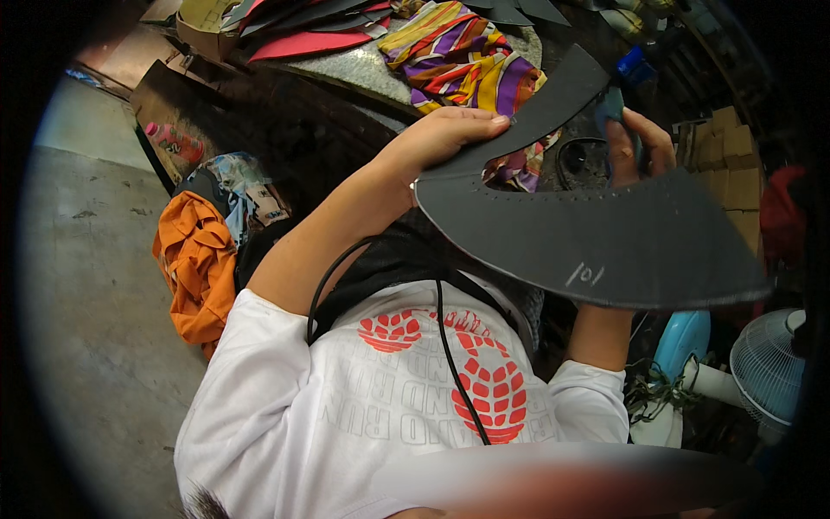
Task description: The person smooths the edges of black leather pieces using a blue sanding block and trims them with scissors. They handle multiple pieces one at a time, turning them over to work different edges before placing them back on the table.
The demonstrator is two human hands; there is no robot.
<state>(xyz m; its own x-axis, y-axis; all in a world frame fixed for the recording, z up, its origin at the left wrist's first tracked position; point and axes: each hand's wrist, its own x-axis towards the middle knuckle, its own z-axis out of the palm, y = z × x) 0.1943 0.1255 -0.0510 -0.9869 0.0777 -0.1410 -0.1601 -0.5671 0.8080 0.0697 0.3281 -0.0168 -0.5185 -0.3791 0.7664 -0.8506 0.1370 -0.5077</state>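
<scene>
A black, curved shoe upper piece is held up in front of me, wide at the bottom, with a narrower arm curving up to the right. Small holes run along its inner edge, and a white handwritten mark is on its face. My left hand grips it at the left bend, thumb on top. Behind the piece my right forearm rises, and my right hand shows in the gap between its two ends. Thumb and fingers there close round a small teal thing, whose kind I cannot make out.
A bench with a pale slab holds a striped colourful cloth and red and black sheets. Orange cloth hangs at left near a bottle. A white fan and stacked boxes are at right.
</scene>
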